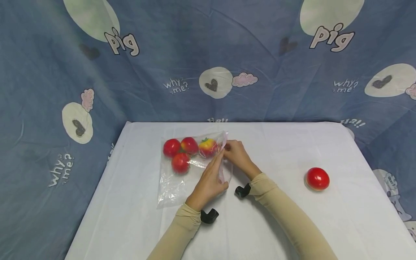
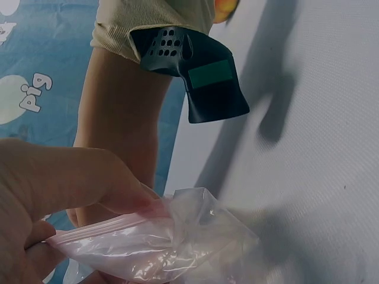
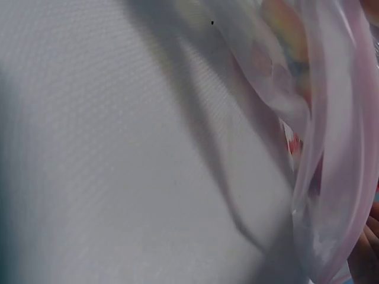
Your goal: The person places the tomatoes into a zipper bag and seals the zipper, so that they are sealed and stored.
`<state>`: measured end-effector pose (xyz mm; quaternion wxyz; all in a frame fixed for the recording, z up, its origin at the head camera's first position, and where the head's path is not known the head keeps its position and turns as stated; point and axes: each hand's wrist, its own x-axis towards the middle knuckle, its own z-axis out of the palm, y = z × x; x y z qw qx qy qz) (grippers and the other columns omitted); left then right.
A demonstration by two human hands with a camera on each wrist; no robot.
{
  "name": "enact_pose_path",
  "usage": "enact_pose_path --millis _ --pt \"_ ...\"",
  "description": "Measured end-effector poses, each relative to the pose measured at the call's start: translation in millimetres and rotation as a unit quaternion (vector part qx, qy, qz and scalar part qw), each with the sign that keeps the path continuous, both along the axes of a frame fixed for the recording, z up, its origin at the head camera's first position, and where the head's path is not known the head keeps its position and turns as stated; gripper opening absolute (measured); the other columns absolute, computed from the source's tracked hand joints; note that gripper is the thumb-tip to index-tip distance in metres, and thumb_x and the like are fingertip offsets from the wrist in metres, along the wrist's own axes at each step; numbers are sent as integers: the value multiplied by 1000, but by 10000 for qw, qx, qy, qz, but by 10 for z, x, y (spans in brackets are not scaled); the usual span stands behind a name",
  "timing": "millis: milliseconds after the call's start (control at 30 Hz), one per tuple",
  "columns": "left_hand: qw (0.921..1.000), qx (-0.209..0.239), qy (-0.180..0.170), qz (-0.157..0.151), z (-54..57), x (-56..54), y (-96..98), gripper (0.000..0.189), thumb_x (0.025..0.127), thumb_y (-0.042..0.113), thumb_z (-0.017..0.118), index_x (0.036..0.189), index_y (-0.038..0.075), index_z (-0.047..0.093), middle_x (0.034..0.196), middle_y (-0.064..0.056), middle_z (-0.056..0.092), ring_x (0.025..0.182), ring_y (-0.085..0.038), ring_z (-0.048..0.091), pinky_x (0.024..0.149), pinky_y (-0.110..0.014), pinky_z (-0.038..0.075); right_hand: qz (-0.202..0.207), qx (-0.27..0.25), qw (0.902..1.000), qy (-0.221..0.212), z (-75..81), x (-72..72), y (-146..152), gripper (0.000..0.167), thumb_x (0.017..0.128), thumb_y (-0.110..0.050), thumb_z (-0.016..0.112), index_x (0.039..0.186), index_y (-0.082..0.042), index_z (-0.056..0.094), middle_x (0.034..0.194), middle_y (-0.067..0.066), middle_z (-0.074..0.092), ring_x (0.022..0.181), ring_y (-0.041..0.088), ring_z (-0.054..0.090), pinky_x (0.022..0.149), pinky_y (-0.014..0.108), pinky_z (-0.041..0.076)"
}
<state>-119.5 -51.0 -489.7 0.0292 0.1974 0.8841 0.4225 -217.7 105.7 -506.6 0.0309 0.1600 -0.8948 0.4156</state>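
Note:
A clear zip bag (image 1: pixel 191 187) with a pinkish zip strip (image 2: pixel 112 228) lies on the white table, its mouth facing right. Inside it, near the far edge, are several toy-like fruits: red ones (image 1: pixel 180 163) and a yellow-red one (image 1: pixel 208 147) with a green top. My left hand (image 1: pixel 209 182) pinches the mouth's edge between thumb and fingers. At the far corner of the mouth, my right hand (image 1: pixel 238 155) grips the bag with curled fingers; its fingertips are partly hidden. Between the two pink edges (image 3: pixel 355 148) a gap shows in the right wrist view.
A single glossy red fruit (image 1: pixel 317 178) sits on the right part of the table (image 1: pixel 276 144). Dark camera mounts (image 1: pixel 209 216) stick out from both wrists. Behind the table hangs a blue printed cloth (image 1: pixel 182 43).

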Motion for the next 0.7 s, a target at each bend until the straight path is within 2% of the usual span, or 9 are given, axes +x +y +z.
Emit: enact_pose_path --millis 167,300,467,567,700 --pt "10000 19 10 10 12 6 -5 115 72 -3 81 166 18 19 171 -8 29 156 -29 33 123 -50 38 196 5 9997 -161 -11 -24 -23 17 88 -8 71 101 1 76 96 18 79 80 25 67 71 31 53" --pt "10000 6 58 15 20 1 -5 115 71 -3 81 166 18 20 172 -6 27 156 -28 33 122 -51 40 353 -42 9991 -234 -13 -37 -25 18 87 -7 71 103 2 75 96 19 78 77 22 62 69 27 50" --pt "9999 -44 116 37 16 -1 -7 115 71 -3 82 166 18 19 173 -5 25 157 -27 31 120 -52 42 586 -383 9969 -360 -28 -34 -25 25 87 -4 70 111 1 75 109 21 77 96 27 71 84 32 57" --pt "9999 -65 83 61 17 -3 -10 115 72 -3 82 166 19 19 173 -4 25 157 -27 30 120 -52 42 734 -535 9949 -431 -33 -22 -19 28 88 -3 67 115 1 73 115 22 76 107 33 72 91 38 58" --pt "9999 -50 42 85 29 -4 -17 116 71 -3 82 166 19 19 173 -5 24 158 -27 29 123 -51 38 851 -576 9938 -436 -33 -5 -8 29 90 -2 64 117 5 71 118 25 74 112 38 72 97 45 59"
